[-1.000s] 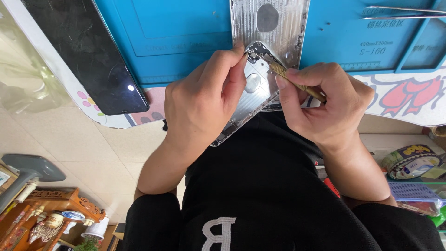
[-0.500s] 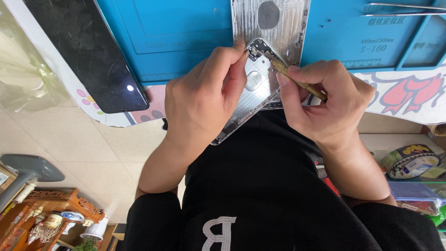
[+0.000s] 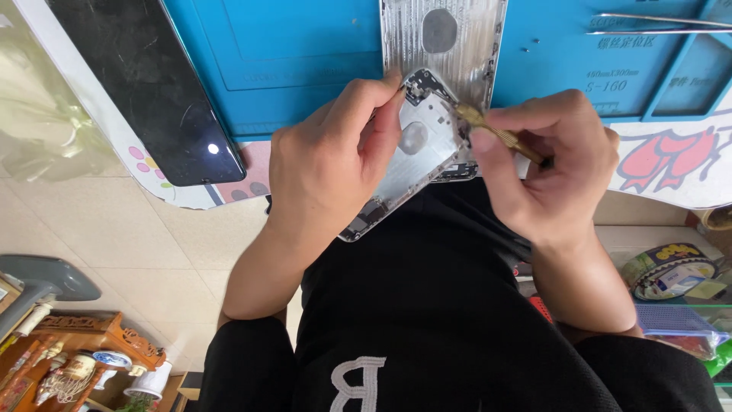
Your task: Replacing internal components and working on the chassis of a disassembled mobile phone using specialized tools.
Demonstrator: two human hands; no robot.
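Observation:
My left hand (image 3: 335, 164) grips a silver phone housing (image 3: 415, 156), tilted over my lap at the table's edge, its inner side facing up. My right hand (image 3: 553, 164) holds a small brass-handled screwdriver (image 3: 499, 136); its tip touches the housing's upper right edge near the camera corner. A second silver phone back plate (image 3: 450, 38) lies flat on the blue work mat (image 3: 290, 53) just beyond the housing.
A black phone screen (image 3: 152, 84) lies on the table's left side. Metal tweezers (image 3: 656, 23) rest at the mat's top right, with tiny screws (image 3: 530, 46) nearby. Below the table are a round tin (image 3: 667, 271) at right and a carved wooden stand (image 3: 91, 339) at left.
Hands and housing stay almost in place; the screwdriver has shifted only slightly at the housing's upper corner.

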